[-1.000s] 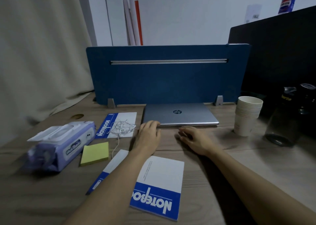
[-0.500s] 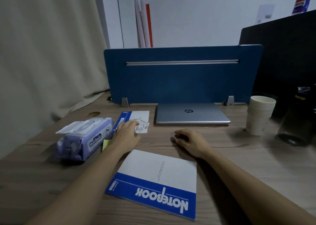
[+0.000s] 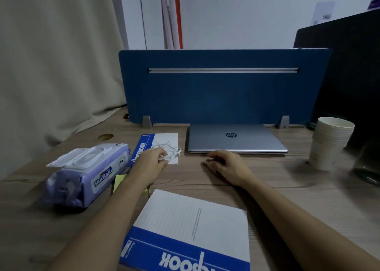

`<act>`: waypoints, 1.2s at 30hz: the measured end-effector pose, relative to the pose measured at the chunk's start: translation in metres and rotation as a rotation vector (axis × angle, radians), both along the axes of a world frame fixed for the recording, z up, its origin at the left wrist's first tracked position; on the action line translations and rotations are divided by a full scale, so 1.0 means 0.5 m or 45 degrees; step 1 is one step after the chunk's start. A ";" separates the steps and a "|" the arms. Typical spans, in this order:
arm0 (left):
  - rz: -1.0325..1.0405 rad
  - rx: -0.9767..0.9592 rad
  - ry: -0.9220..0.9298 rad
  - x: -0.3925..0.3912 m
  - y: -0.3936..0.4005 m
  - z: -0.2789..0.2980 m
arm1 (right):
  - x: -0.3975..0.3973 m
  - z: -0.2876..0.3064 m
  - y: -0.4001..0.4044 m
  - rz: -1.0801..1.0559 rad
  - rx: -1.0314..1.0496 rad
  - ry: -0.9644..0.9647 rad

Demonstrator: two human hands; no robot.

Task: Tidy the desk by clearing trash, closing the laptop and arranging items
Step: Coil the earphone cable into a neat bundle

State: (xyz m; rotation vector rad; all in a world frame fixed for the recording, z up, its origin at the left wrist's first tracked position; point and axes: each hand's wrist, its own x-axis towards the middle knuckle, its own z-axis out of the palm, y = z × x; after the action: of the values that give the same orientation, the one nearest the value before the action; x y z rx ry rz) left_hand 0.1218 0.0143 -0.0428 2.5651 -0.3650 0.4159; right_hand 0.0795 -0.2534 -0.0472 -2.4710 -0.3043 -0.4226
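A: While the laptop (image 3: 236, 138) lies shut against the blue divider (image 3: 224, 89), where's the left hand (image 3: 149, 164)?

B: Just left of the laptop, on the far notebook (image 3: 158, 145). Its fingers are curled onto the white earphone cable (image 3: 167, 149) tangled there, thumb and fingertips pinching at the strands.

A: And the right hand (image 3: 225, 164)?

B: Right in front of the laptop, near its front edge, lying on the desk (image 3: 287, 192). Fingers loosely curled, nothing in them. It's a bit blurred, so I can't tell whether the tips touch the laptop.

A: What else sits left of the laptop?

B: Beyond the far notebook, a purple wipes pack (image 3: 84, 174) with its flap up. Between the pack and the left forearm, a yellow sticky pad (image 3: 119, 181) peeks out.

A: In front of the laptop?

B: A second notebook (image 3: 191, 229), well towards the person, between both forearms, blue band nearest us.

A: To the right?

B: A stack of paper cups (image 3: 329, 143) close by, and a dark bottle (image 3: 368, 163) beyond it, blurred.
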 end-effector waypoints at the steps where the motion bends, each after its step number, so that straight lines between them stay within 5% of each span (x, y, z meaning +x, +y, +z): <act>1: -0.012 -0.004 -0.021 0.002 0.000 0.001 | 0.002 0.000 -0.001 0.004 0.019 0.000; 12: -0.231 -0.334 -0.109 -0.021 -0.056 0.049 | -0.007 -0.001 -0.012 0.002 0.293 0.013; 23: -0.357 -0.603 0.062 -0.008 -0.123 0.043 | -0.018 0.008 -0.007 0.147 0.467 0.106; 27: -0.338 -0.605 0.065 -0.008 -0.105 0.034 | -0.014 0.006 -0.010 0.070 0.473 0.037; 36: -0.276 -0.271 -0.179 -0.025 -0.069 0.045 | -0.033 0.043 -0.055 -0.012 1.247 -0.021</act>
State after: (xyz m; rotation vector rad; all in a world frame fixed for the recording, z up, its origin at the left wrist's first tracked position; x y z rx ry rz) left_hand 0.1094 -0.0203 -0.0205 2.2676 -0.6089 0.5254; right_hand 0.0631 -0.2810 -0.0259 -1.5108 -0.0546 -0.4522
